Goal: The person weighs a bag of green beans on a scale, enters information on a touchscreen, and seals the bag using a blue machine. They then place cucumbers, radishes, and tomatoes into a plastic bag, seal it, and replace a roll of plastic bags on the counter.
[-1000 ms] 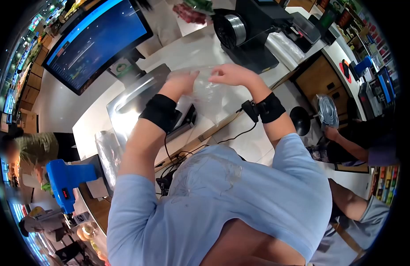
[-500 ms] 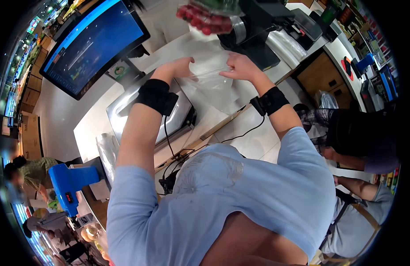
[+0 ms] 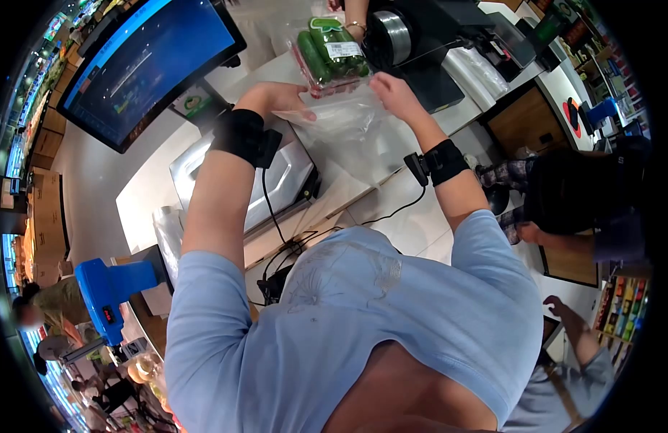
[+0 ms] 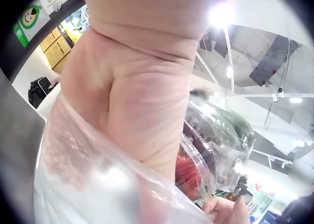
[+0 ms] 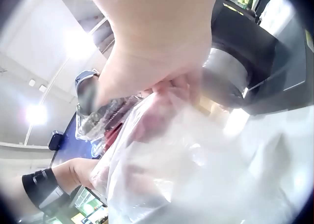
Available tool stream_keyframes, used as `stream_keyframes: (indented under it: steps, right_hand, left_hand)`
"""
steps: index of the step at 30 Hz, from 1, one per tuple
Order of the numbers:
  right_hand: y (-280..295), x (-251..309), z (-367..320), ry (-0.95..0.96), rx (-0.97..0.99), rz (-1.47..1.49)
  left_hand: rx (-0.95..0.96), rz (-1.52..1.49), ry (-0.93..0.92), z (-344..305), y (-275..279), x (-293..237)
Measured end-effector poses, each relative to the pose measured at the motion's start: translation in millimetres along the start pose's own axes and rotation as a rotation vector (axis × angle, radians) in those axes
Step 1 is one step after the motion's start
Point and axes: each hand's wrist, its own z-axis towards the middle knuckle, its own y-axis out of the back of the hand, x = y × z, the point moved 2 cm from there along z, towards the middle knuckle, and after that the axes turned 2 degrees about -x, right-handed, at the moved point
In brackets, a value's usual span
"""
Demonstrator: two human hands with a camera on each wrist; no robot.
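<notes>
A thin clear plastic bag hangs between the two hands over the counter. My left hand supports one side of its mouth, thumb and fingers spread apart; in the left wrist view the plastic covers the fingers. At the opposite side my right hand grips the bag's edge with curled fingers. Right at the mouth is a clear pack of cucumbers with a white label, above a pack of red produce. Another person's hand, with a bracelet, is at the far side of these packs.
A monitor stands on the left, beside a shiny metal plate on the counter. Behind my right hand is a black machine with a silvery roll. A blue handheld scanner stands at lower left, and cables hang at the counter's front edge.
The produce packs have come down from the top to the bag's mouth, and the cucumbers now face up. My hands have moved apart, spreading the bag wider.
</notes>
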Motion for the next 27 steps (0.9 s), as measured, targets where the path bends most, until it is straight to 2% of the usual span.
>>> stream_keyframes:
  steps: [2,3,5,6,9,11,12,14,15,17,21,23,24,26,27]
  right_hand:
    - [-2,1,9,-0.18,-0.043,0.365]
    - [0,5,15,-0.179,-0.038,0.366]
    - [-1,8,24,-0.346,0.084,0.339]
    - [-5,6,26,-0.346,0.085,0.341]
    - [-12,1,31,-0.374,0.014,0.33]
    - [-16,4,28,-0.442,-0.168,0.398]
    - [-19,3,27,-0.443,-0.163,0.397]
    - [-20,5,25,-0.056,-0.36,0.119]
    - [-21,3,21,-0.055,-0.357,0.118]
    - [-18,-1,9,0.113,-0.374,0.117]
    - [-19,-13,-19,0.127,-0.295,0.167]
    - [-17,-12,-35,-0.033,-0.229,0.547]
    - [-14,-1,-44,-0.036,-0.226,0.545]
    - [-9,27,-59,0.231,-0.163,0.316]
    - [-10,23,-64,0.22,-0.156,0.319]
  left_hand:
    - [0.066,-0.179,-0.057,7,-5,10]
    - [0.065,-0.183,-0.053,1,-2,2]
    - [0.079,0.047,0.005,-20,7,-23]
    - [0.081,0.048,0.007,-17,5,-18]
    - [0.025,0.153,0.081,-10,5,-5]
    - [0.011,0.136,0.127,-11,4,0]
    - [0.012,0.132,0.13,-13,5,-1]
    - [0.055,0.135,0.079,-16,5,-7]
    - [0.055,0.132,0.08,-13,4,-5]
    - [0.08,0.123,0.022,-9,-3,-2]
    - [0.2,0.098,0.076,-14,-9,-17]
    - [0.286,0.221,0.096,-8,-17,-16]
    - [0.289,0.217,0.095,-15,-18,-24]
    - [0.271,0.371,0.051,-37,-20,-45]
    - [0.283,0.364,0.051,-28,-33,-33]
